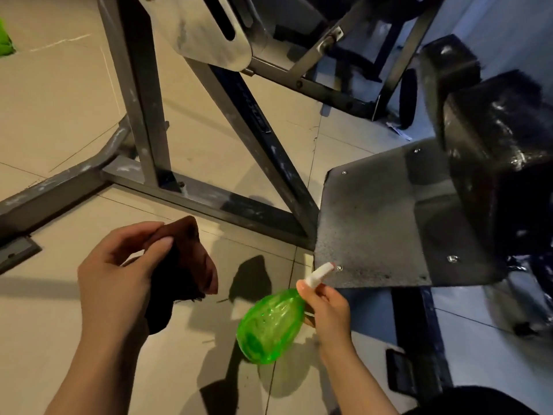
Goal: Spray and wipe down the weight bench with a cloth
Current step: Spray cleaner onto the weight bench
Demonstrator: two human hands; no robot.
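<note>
My left hand [119, 271] grips a dark brown cloth [182, 274] that hangs bunched below the fingers, low and left of centre. My right hand [326, 307] holds a green spray bottle [269, 324] by its neck, tilted with the bottle's body down to the left. Its white nozzle [320, 272] points up and to the right at the corner of a grey metal plate [374, 220] on the weight bench. The bench's black padding [502, 151] rises at the right and shines with wet spots.
The bench's grey steel frame [143, 121] stands on the beige tiled floor [59, 109], with a base bar [191, 190] running across the middle. More dark equipment frames [359, 55] sit at the top. A green object [6, 40] lies at the far left edge.
</note>
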